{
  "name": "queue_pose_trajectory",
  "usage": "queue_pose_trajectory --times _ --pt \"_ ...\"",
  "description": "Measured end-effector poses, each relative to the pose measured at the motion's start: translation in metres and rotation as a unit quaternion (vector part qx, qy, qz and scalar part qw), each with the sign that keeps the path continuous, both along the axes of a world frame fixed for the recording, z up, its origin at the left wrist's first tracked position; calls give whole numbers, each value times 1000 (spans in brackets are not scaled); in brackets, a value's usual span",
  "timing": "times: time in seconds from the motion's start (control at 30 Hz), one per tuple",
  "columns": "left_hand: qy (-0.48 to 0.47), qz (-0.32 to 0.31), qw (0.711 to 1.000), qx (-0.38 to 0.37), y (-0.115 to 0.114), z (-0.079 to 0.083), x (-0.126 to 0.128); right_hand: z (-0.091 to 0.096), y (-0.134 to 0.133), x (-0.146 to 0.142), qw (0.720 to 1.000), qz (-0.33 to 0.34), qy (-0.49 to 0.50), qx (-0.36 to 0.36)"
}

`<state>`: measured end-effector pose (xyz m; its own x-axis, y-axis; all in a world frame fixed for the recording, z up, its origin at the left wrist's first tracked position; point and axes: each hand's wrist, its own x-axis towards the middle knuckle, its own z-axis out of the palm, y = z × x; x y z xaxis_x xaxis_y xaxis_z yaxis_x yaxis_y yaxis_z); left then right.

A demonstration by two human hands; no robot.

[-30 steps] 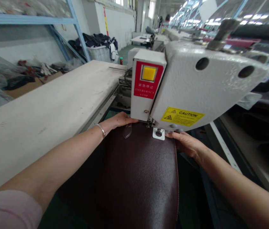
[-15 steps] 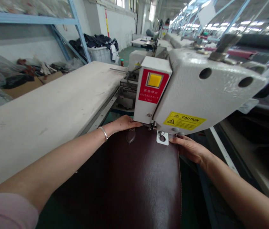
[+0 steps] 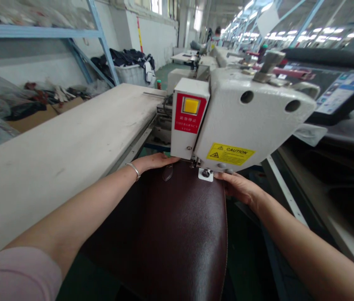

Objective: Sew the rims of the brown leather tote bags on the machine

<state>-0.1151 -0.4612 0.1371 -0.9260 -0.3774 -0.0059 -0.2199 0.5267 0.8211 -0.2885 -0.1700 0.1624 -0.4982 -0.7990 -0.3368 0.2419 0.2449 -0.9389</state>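
Observation:
A dark brown leather piece (image 3: 186, 221) with a stitched right edge hangs down in front of a white industrial sewing machine (image 3: 246, 119). Its upper end lies beneath the machine head. My left hand (image 3: 155, 161) is closed on the top left of the leather, fingertips partly hidden beside the machine. A small leather tab (image 3: 167, 172) shows just below those fingers. On the other side, my right hand (image 3: 241, 187) grips the upper right edge, its thumb close to a white plate (image 3: 209, 177) with a round opening. The far fingers are hidden behind the leather.
Along the left runs a long pale tabletop (image 3: 79, 133). The machine front carries a yellow emergency stop button (image 3: 191, 105). A screen (image 3: 343, 92) stands at the right, above a metal rail (image 3: 286, 188). Behind are a bin of dark cloth (image 3: 129, 73) and a blue rack (image 3: 101, 42).
The view has shifted slightly, so the machine appears further left and more of the screen shows. Both hands keep their hold on the leather, which stays under the machine head.

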Motion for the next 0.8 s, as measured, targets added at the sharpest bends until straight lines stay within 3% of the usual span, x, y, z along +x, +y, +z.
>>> queue_pose_trajectory --times 0.3,0.43,0.57,0.67,0.8 --pt "-72 38 996 -34 19 14 8 -4 1 12 998 -4 -57 -23" --pt "-142 71 981 -108 31 29 14 -4 4 19 997 4 -57 -57" --pt "-178 62 967 -172 57 40 31 -9 28 40 996 -17 -59 -71" --pt "-153 24 968 -195 84 34 53 -18 57 69 993 -47 -69 -88" --pt "-181 -32 963 -196 108 13 83 -26 82 109 984 -102 -56 -137"
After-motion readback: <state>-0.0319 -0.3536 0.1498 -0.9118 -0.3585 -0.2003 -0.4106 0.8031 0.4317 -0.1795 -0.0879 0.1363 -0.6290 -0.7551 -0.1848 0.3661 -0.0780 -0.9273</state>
